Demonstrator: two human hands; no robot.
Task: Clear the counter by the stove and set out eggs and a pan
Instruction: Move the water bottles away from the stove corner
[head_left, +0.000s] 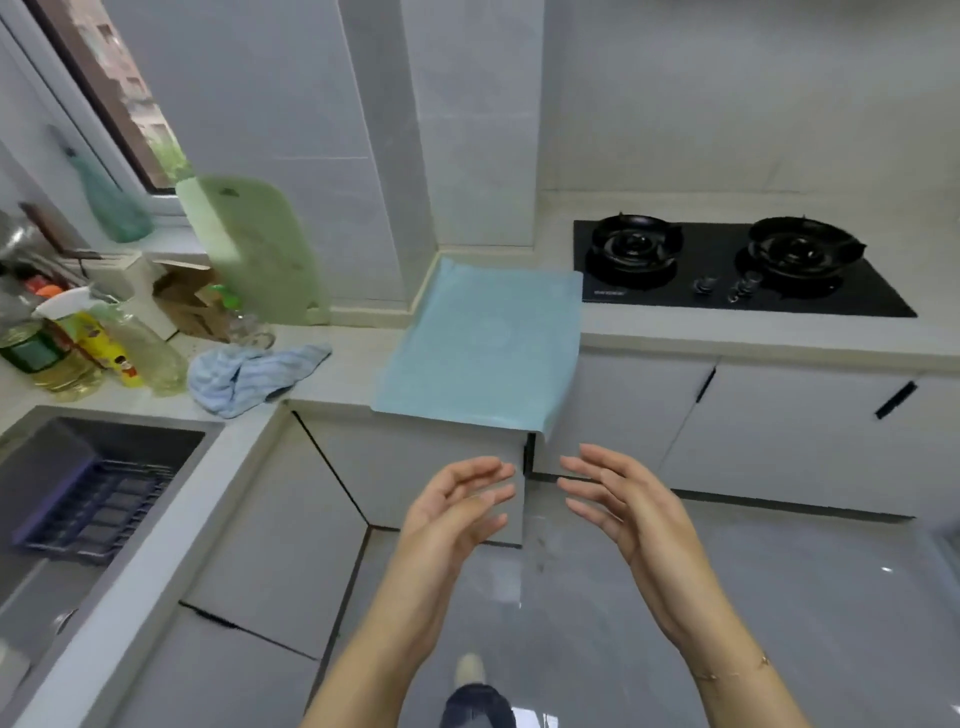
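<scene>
Left grip and right grip raised palm to palm with a gap between them, fingers straight and loosely spread, holding nothing, in front of the grey cabinet doors. No eggs and no pan anywhere in view.

Just beyond both fingertips, a pale blue mat spread flat on the tabletop, its near edge drooping over the front. Beyond the right grip and further right, a black two-burner gas stove set into a lower stretch of counter; small pale lettering on its front left corner, too small to read.

Well left of the left grip: a crumpled blue striped cloth, a cluster of bottles with labels too blurred to read, cut off at the frame's left edge, a torn cardboard box, and a smeared pale green cutting board leaning on the wall. Nearer left, a sink holding a dark blue rack, partly cropped.

Grey tiled walls, a window at upper left, glossy grey floor. One shoe below, between the forearms.
</scene>
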